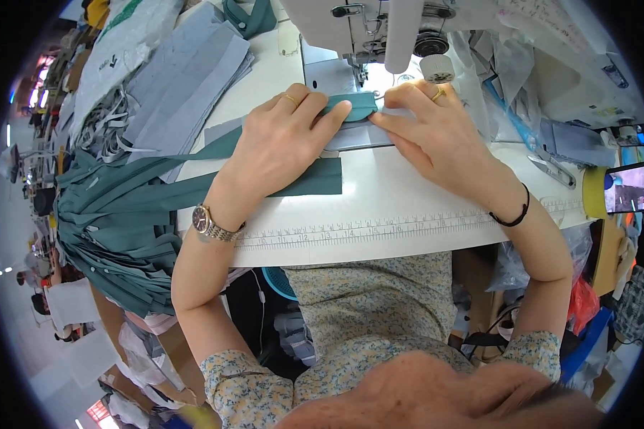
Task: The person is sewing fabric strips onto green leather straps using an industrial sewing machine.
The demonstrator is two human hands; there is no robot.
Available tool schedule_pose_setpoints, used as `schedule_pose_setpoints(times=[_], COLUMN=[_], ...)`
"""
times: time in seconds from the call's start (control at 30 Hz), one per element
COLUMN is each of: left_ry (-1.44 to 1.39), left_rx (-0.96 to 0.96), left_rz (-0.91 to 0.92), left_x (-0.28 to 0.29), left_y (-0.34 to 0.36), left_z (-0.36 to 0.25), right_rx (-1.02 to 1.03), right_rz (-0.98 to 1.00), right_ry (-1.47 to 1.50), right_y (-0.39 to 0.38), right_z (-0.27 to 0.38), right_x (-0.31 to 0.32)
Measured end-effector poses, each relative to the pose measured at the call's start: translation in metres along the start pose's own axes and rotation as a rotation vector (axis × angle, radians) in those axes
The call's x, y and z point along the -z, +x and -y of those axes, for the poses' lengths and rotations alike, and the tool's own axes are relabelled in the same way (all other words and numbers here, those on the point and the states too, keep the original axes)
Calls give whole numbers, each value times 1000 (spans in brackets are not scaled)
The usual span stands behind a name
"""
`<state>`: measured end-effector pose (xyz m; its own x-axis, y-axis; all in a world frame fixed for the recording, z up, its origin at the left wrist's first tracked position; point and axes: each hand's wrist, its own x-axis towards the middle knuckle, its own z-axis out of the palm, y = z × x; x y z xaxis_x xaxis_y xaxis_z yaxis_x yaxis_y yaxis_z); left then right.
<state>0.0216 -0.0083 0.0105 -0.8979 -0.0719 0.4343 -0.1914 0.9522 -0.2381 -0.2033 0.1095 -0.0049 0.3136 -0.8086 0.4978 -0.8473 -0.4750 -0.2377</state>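
The fabric strip (356,105) is showing plain teal green; the cloth panels (182,82) are showing grey-blue; the tabletop (415,189) is appearing white; the dress (372,293) is displaying small yellow-and-blue florals.

Green piece (359,104): I see it lying nearly level, lower right corner curved, upper centre.
Green strip (318,177): flat, square-ended, mid-frame.

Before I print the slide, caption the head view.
Left hand and right hand on green fabric at a sewing machine.
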Motion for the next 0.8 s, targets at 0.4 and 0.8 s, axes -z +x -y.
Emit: schedule_pose_setpoints(times=[0.4,0.8], left_ry=[19,-83], left_rx=[33,51], left_rz=[30,165], left_x=[3,17], left_y=[-2,4], left_z=[-6,-17], right_rx=[10,-64], right_rz=[-10,82], right_ry=[-14,54], right_y=[1,2], right_z=[0,-1], right_x=[-1,5])
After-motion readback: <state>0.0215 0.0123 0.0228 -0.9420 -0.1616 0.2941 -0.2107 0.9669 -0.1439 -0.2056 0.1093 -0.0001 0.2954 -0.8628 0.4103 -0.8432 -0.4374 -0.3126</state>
